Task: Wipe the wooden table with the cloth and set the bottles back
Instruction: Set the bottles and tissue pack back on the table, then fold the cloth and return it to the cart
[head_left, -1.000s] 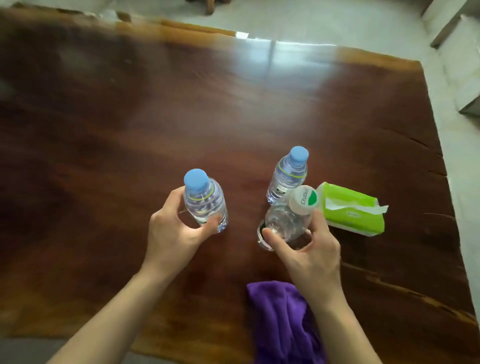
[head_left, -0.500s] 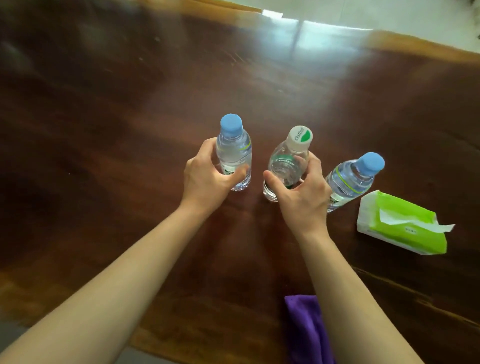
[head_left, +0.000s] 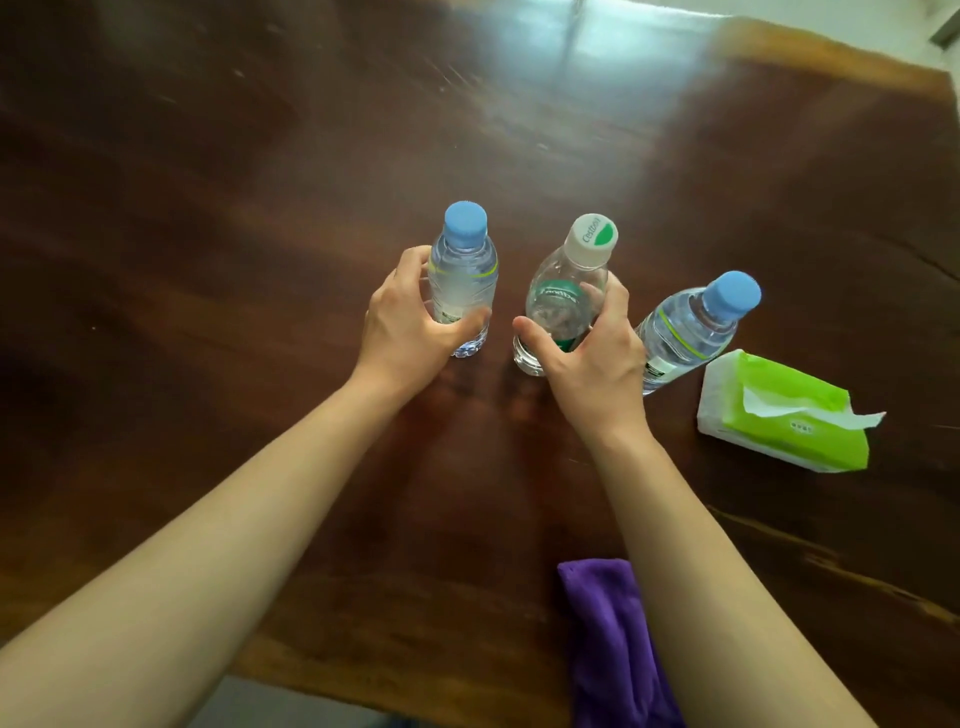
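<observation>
Since a second ago both bottles I hold have travelled outward, away from the near edge, and now stand toward the middle of the bench (head_left: 208, 467), in a row with the third. My left hand (head_left: 410, 332) is wrapped around the blue-capped bottle (head_left: 464, 280), thumb in front, fingers behind it. My right hand (head_left: 587, 353) is curled around the white-capped bottle (head_left: 566, 296), which leans slightly; I cannot tell whether its base is fully down. The second blue-capped bottle (head_left: 691, 327) stands free just right of that hand, beside the green tissue pack (head_left: 779, 415). The purple cloth (head_left: 613, 639) lies idle at the near edge, so I judge the wiping finished and only the letting go left.
</observation>
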